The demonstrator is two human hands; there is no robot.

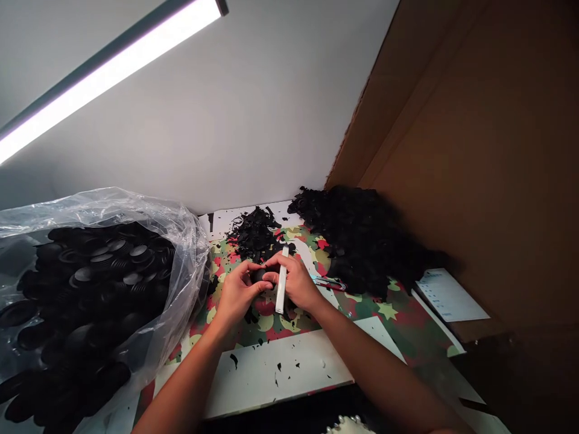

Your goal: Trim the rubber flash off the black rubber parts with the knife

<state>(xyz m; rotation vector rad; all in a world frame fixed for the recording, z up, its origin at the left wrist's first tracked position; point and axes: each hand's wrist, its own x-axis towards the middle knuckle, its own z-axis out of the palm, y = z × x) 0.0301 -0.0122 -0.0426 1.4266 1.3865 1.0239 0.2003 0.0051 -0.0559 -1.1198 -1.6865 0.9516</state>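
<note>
Camouflage-patterned covering (398, 313) is spreading across the bench I'm watching, with a white board (280, 367) lying on it nearest the camera. Just beyond the board, both hands are meeting: the left hand (237, 295) is pinching a small black rubber part (259, 275) — fingers curled round it — while the right hand (298, 280) is gripping a white knife-like tool (281, 283), held upright against the part. Left of the board, a clear plastic bag (149, 241) is bulging with black round caps (90, 283). Farther back, black trimmings (256, 232) are piling up, and right of them a bigger dark heap (362, 235) is sitting against the cardboard wall (474, 150).
</note>
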